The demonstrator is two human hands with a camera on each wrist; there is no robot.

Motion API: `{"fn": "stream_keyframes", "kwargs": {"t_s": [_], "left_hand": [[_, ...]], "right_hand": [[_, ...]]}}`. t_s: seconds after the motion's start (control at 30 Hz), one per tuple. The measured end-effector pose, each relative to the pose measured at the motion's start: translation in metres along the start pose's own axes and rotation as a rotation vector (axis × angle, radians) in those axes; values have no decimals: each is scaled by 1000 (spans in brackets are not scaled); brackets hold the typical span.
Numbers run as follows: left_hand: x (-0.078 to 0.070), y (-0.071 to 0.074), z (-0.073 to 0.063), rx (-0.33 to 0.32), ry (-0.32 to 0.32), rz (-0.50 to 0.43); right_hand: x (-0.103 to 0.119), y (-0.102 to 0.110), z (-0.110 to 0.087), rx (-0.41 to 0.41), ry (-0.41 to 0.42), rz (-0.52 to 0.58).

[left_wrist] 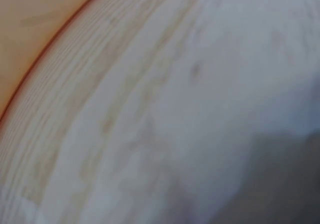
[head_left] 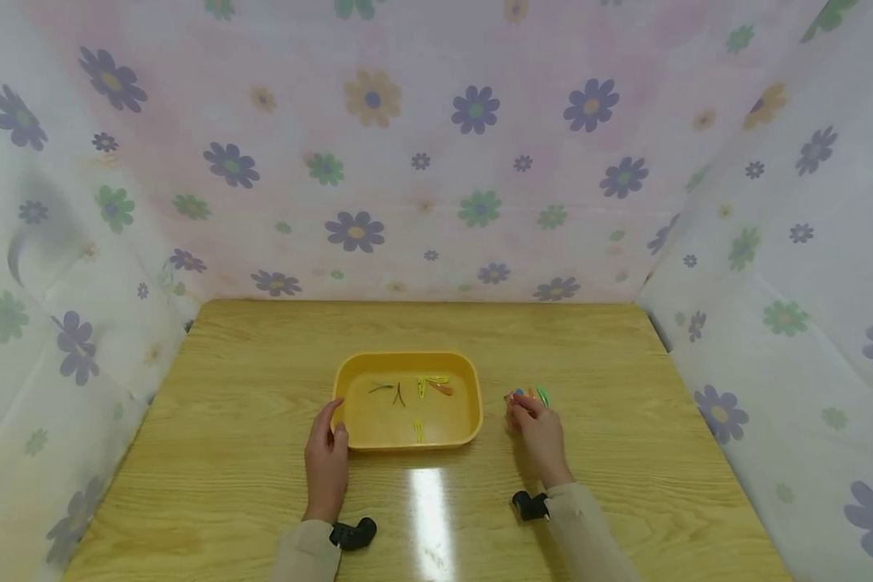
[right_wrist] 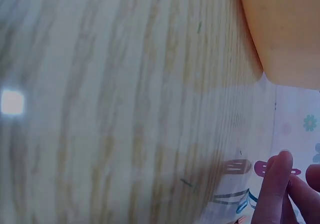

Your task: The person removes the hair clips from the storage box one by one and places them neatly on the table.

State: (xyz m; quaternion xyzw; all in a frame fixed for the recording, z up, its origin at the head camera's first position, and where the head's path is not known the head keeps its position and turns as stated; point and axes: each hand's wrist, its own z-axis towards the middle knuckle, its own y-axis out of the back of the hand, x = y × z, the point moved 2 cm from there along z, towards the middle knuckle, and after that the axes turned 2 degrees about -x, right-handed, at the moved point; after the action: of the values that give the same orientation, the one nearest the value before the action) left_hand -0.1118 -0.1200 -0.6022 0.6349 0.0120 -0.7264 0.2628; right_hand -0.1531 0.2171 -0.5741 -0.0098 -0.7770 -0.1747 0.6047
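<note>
My left hand [head_left: 326, 465] holds the left end of a yellow plastic tray [head_left: 468, 440], its fingertips and thumb at the rim. Inside the tray lie several hair clips, among them a yellow clip [head_left: 418, 432], an orange clip [head_left: 442, 390] and a thin dark green one [head_left: 381, 388]. Right of the tray, my right hand [head_left: 541, 440] pinches a pinkish snap hair clip [right_wrist: 260, 169] between thumb and fingers. Just beyond those fingertips lie more clips, including a green clip [head_left: 543, 395]. The left wrist view shows no fingers.
Both hands are over a wood-grain table [head_left: 262, 347]. Flowered cloth [head_left: 422, 194] stands as walls behind it and on both sides. A bright light reflection [head_left: 431, 517] falls on the table in front of the tray.
</note>
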Motion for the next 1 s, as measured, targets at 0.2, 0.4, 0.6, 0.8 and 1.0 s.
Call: {"fn": "stream_keyframes", "kwargs": {"t_s": [0.2, 0.4, 0.6, 0.8, 1.0], "left_hand": [[0, 0, -1, 11, 4, -30], [1, 0, -2, 16, 5, -32], [0, 1, -1, 4, 20, -21], [1, 1, 0, 5, 7, -17], [0, 0, -1, 3, -4, -18]], "right_hand": [[4, -3, -4, 6, 24, 2], [2, -8, -6, 16, -31, 14], [-2, -12, -6, 44, -10, -222], [-5, -12, -3, 79, 5, -250], [-4, -10, 1, 106, -22, -258]]}}
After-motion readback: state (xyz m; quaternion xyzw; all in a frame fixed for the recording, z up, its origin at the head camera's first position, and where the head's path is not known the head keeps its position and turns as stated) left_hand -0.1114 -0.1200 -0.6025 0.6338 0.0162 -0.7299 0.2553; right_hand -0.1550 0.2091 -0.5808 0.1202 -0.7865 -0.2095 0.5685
